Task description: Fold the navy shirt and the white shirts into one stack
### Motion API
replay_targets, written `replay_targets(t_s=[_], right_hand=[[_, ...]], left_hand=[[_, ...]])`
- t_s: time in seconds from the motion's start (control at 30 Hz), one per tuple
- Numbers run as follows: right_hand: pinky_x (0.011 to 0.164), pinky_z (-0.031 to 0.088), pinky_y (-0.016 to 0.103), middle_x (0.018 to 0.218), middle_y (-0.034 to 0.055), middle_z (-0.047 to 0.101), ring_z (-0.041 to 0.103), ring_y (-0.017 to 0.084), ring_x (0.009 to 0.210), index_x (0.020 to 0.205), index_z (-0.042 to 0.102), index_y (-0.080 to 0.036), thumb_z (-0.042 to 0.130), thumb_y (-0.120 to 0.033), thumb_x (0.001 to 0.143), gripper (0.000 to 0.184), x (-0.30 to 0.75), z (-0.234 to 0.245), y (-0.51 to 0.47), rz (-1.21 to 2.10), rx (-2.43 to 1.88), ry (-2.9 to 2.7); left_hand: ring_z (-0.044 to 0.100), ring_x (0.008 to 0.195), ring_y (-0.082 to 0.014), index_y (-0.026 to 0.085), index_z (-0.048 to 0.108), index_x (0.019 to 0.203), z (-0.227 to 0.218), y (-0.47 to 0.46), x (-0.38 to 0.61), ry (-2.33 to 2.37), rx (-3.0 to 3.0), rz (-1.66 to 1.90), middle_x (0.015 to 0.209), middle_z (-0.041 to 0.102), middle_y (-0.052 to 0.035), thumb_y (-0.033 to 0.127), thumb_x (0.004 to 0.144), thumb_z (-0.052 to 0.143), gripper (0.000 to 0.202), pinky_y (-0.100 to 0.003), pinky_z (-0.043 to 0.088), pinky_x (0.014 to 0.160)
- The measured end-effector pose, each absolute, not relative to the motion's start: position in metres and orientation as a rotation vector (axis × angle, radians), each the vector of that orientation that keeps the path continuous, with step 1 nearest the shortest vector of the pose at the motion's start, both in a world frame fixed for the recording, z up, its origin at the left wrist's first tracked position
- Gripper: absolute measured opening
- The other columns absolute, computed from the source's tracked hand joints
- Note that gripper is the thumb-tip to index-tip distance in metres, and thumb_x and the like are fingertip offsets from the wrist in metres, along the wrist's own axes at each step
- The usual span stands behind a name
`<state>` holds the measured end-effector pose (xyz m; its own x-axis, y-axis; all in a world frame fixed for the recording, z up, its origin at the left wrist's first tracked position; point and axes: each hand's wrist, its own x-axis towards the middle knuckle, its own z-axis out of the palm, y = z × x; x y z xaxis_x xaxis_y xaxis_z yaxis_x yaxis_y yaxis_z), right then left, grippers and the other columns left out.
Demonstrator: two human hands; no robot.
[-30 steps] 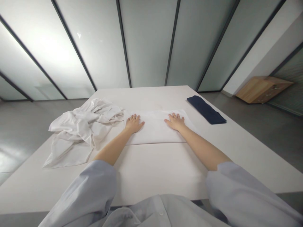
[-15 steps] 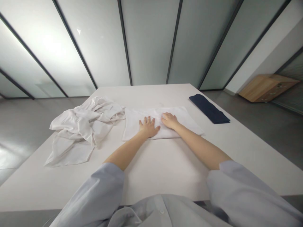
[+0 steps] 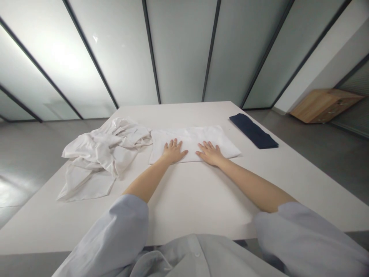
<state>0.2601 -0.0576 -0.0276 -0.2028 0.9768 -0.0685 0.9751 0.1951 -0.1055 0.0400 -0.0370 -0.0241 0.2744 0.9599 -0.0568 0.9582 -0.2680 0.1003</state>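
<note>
A folded white cloth [image 3: 191,134] lies flat as a wide rectangle in the middle of the table. On its near left part rests my left hand [image 3: 173,151], palm down with the fingers spread. My right hand [image 3: 210,153] lies palm down toward the cloth's right half, its fingers apart as well. Both hands touch the cloth near its front edge and grip nothing. Against the cloth's left side, a crumpled heap of white fabric [image 3: 99,152] spreads over the table, with one flap reaching toward me.
A folded dark navy cloth [image 3: 253,131] lies near the right edge of the white table [image 3: 198,200]. Frosted glass panels [image 3: 181,54] stand behind the table. A wooden cabinet [image 3: 319,105] is on the floor at the far right.
My hands have moved apart, the left one leftward and the right one toward the front edge. The folded white cloth's near edge sits slightly farther from me and its surface looks smoother.
</note>
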Motion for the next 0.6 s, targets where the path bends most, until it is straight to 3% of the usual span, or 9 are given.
replay_targets(t_s=[0.2, 0.47, 0.6], right_hand=[[0.116, 0.017, 0.055, 0.161, 0.0097, 0.022, 0.017, 0.033, 0.147, 0.153, 0.030, -0.023, 0.021, -0.064, 0.094, 0.072, 0.311, -0.031, -0.056, 0.124, -2.126, -2.297], [0.117, 0.017, 0.051, 0.161, 0.0071, 0.022, 0.020, 0.032, 0.146, 0.154, 0.029, -0.023, 0.020, -0.065, 0.093, 0.074, 0.337, -0.035, -0.052, 0.082, -2.124, -2.308], [0.117, 0.015, 0.052, 0.160, 0.0095, 0.024, 0.020, 0.033, 0.146, 0.151, 0.034, -0.024, 0.024, -0.065, 0.093, 0.072, 0.349, -0.034, -0.032, 0.077, -2.094, -2.340]], left_hand=[[0.014, 0.148, -0.0323, 0.017, 0.023, 0.154, -0.024, -0.056, 0.004, 1.859, 2.438, -0.005, 0.161, 0.016, -0.0149, 0.069, 0.091, 0.020, 0.082, -0.049, 0.015, 0.118], [0.015, 0.148, -0.0295, 0.018, 0.024, 0.154, -0.020, -0.073, -0.021, 1.918, 2.438, -0.079, 0.161, 0.019, -0.0130, 0.065, 0.093, 0.021, 0.077, -0.046, 0.018, 0.117], [0.025, 0.145, -0.0310, 0.017, 0.029, 0.152, -0.017, -0.083, -0.015, 1.921, 2.485, -0.088, 0.159, 0.025, -0.0151, 0.067, 0.093, 0.022, 0.077, -0.045, 0.026, 0.113]])
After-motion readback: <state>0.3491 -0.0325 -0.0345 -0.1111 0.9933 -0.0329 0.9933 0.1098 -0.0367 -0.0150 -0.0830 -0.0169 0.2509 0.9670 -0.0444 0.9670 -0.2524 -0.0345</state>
